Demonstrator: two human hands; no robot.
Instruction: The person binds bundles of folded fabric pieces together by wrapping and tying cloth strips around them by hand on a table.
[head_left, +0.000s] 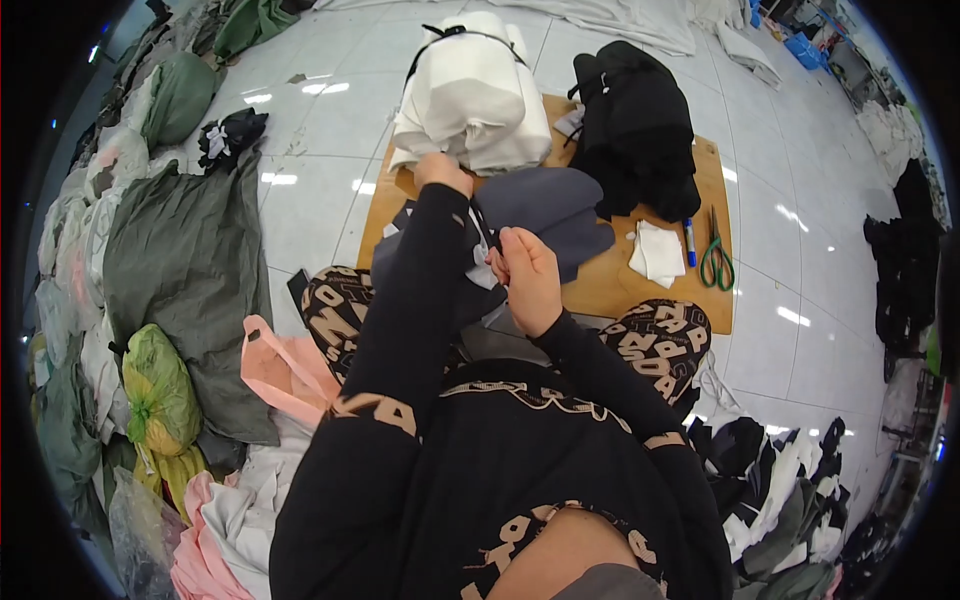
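A stack of dark grey cut fabric lies across the board in front of me, with small white pieces among its folds. My left hand is closed at the far side of the stack, near the white bundle. Closer to my body, my right hand pinches with thumb and fingers over the grey fabric. A thin dark strip runs between the two hands and appears gripped at both ends. The fingers of the left hand are mostly hidden behind its back.
On the wooden board stand a tied white fabric roll and a black fabric bundle. Green-handled scissors, a blue marker and white cloth pieces lie at right. Fabric heaps and a yellow-green bag flank me.
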